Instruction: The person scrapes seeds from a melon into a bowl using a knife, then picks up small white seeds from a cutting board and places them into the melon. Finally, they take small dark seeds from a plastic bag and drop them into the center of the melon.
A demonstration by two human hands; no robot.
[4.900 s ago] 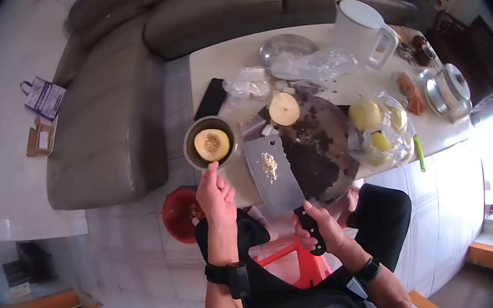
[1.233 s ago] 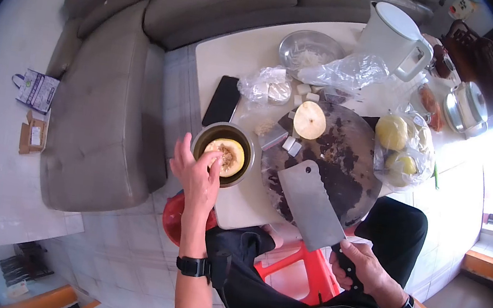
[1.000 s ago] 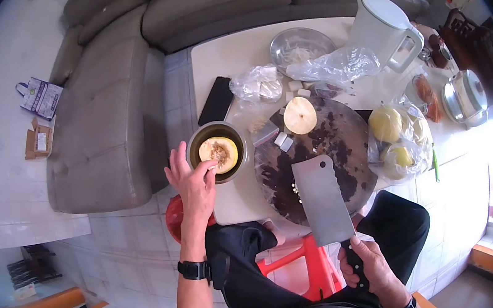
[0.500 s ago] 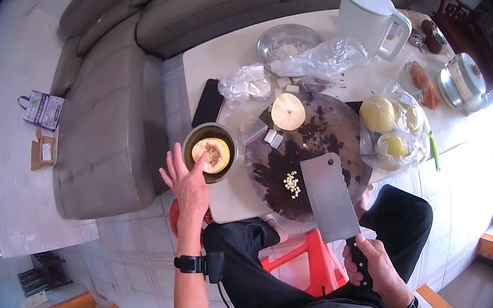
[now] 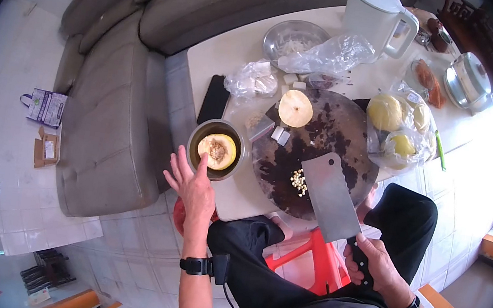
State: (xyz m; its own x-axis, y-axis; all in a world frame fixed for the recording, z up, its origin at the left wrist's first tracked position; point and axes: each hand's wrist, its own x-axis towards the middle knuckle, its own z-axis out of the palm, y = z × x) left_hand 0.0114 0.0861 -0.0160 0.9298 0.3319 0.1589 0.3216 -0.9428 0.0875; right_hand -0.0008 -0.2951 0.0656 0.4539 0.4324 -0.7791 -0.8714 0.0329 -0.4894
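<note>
My left hand (image 5: 195, 192), its fingers spread, is at the near left rim of a dark metal bowl (image 5: 241, 136). One fingertip overlaps the lower edge of a hollowed yellow pear (image 5: 229, 152) sitting in the bowl. In my right hand (image 5: 380, 266) is the black handle of a cleaver (image 5: 331, 199); its broad blade points away from me and overlaps the near edge of the round chopping board (image 5: 347, 142). A little heap of small pale kernels (image 5: 299, 183) lies left of the blade. A round cut pear piece (image 5: 295, 109) rests on the board's far left side.
Pears in a clear bag (image 5: 389, 113) are right of the board. A black phone (image 5: 214, 100), a metal plate (image 5: 297, 30), a plastic bag (image 5: 334, 52) and a white jug (image 5: 368, 20) occupy the white table (image 5: 224, 204). A red stool (image 5: 313, 265) stands below.
The view has shifted slightly, so the table appears a little to the right and higher. My left hand stays by the bowl; my right hand still grips the cleaver.
</note>
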